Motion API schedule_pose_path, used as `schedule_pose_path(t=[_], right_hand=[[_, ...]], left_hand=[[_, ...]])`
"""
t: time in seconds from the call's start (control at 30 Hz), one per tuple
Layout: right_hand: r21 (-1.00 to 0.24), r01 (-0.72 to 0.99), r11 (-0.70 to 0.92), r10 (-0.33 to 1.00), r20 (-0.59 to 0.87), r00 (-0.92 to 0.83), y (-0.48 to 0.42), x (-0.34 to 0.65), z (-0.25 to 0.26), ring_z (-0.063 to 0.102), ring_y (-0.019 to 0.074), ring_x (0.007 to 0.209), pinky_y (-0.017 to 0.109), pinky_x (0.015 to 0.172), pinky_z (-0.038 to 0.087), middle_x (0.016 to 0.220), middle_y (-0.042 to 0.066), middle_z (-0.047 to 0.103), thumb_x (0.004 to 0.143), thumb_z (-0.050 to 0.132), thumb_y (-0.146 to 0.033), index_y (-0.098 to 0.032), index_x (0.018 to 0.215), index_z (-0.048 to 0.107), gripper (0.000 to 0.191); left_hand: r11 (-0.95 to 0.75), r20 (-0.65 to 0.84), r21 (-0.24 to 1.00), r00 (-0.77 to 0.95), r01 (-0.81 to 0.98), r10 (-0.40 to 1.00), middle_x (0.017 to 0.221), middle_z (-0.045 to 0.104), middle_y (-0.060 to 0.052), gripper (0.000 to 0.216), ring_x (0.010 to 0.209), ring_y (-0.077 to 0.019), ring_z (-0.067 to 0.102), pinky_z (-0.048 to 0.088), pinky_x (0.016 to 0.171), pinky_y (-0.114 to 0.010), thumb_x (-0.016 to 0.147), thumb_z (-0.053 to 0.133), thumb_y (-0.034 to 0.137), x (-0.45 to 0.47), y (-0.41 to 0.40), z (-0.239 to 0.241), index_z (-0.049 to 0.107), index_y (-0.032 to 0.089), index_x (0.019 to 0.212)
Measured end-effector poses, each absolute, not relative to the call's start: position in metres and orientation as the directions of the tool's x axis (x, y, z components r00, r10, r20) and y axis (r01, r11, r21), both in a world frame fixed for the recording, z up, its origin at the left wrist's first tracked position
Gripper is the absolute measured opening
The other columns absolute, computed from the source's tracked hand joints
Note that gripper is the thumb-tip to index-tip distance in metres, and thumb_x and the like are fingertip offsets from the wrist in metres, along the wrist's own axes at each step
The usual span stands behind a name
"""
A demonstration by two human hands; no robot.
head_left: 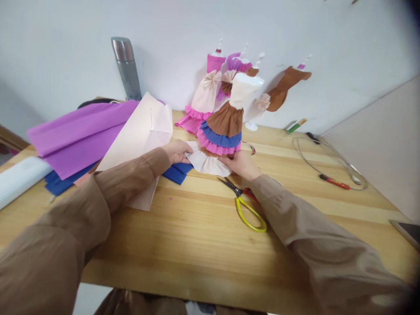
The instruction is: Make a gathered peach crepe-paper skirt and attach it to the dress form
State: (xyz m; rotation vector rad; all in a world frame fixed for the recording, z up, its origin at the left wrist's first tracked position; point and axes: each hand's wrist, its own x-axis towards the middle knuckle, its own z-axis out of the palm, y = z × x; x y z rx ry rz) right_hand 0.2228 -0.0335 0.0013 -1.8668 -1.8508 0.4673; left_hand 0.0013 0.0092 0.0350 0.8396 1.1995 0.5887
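Note:
A small dress form (247, 81) wears a cream bodice over a layered skirt (226, 120) of brown, blue and pink ruffles. Round the skirt's bottom lies a gathered cream strip (210, 165). My left hand (179, 152) pinches the strip's left end between thumb and fingers. At the skirt's right side, my right hand (241, 164) has its fingers closed at the strip's other edge; the fingertips are partly hidden. Just below that hand lie scissors (247, 214) with yellow and red handles, the blades slightly apart. Part of the red handle is behind my right sleeve.
Purple sheets (85, 131), cream sheets (131, 131) and blue pieces (177, 173) lie at the left. A grey flask (127, 72) stands behind them. More dressed forms (206, 92) line the wall. On the right are a corded red-handled tool (334, 181) and a green stick (297, 126).

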Motion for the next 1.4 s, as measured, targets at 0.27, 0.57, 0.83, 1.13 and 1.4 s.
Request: schedule_pose_path(t=[0.27,0.57,0.83,1.13,1.4], right_hand=[[-0.604,0.797,0.029,0.989,-0.096,-0.109,-0.034,0.233,0.007,0.037,0.0096,0.044,0.027,0.044,0.025,0.043,-0.003,0.041,0.067,0.069,-0.052,-0.020,0.046,0.044,0.045],[-0.744,0.667,-0.034,0.969,-0.189,-0.161,-0.033,0.243,0.001,0.046,0.0109,0.049,0.025,0.045,0.036,0.053,-0.002,0.052,0.064,0.071,-0.059,-0.018,0.063,0.058,0.043],[-0.835,0.527,-0.159,0.945,-0.284,-0.164,-0.041,0.239,0.016,0.057,0.0147,0.057,0.027,0.054,0.046,0.064,0.003,0.066,0.063,0.075,-0.055,-0.018,0.069,0.067,0.038],[-0.886,0.280,-0.368,0.878,-0.430,-0.207,-0.070,0.220,0.033,0.044,0.0088,0.043,0.022,0.037,0.028,0.056,0.001,0.059,0.059,0.076,-0.053,-0.017,0.068,0.062,0.039],[-0.919,0.119,-0.376,0.901,-0.392,-0.186,-0.073,0.211,0.043,0.055,0.0141,0.054,0.027,0.048,0.041,0.065,0.002,0.063,0.066,0.072,-0.048,-0.021,0.073,0.059,0.031]], left_hand=[[0.559,-0.606,0.795,0.281,0.235,0.744,0.072,0.069,-0.009,0.024,0.074,-0.0202,0.070,0.059,0.073,-0.035,0.077,0.055,0.000,-0.010,0.005,0.039,0.057,0.009,0.099],[0.468,-0.599,0.790,0.336,0.396,0.727,0.067,0.065,-0.006,0.017,0.061,-0.0137,0.065,0.057,0.069,-0.030,0.077,0.049,-0.001,-0.015,-0.009,0.051,0.056,0.009,0.090],[0.130,-0.365,0.805,0.312,0.578,0.877,0.051,0.050,0.002,0.018,0.051,-0.0132,0.053,0.040,0.051,-0.024,0.061,0.075,0.015,-0.022,0.002,0.063,0.060,0.013,0.072],[-0.074,-0.181,0.867,0.450,0.493,0.875,0.053,0.055,0.003,0.016,0.056,-0.0101,0.050,0.038,0.056,-0.022,0.057,0.077,0.017,-0.010,0.020,0.058,0.061,0.015,0.059],[-0.043,-0.227,0.890,0.523,0.454,0.821,0.055,0.053,0.001,0.017,0.051,-0.0086,0.046,0.036,0.050,-0.022,0.066,0.073,0.016,-0.002,0.015,0.054,0.057,0.015,0.059]])
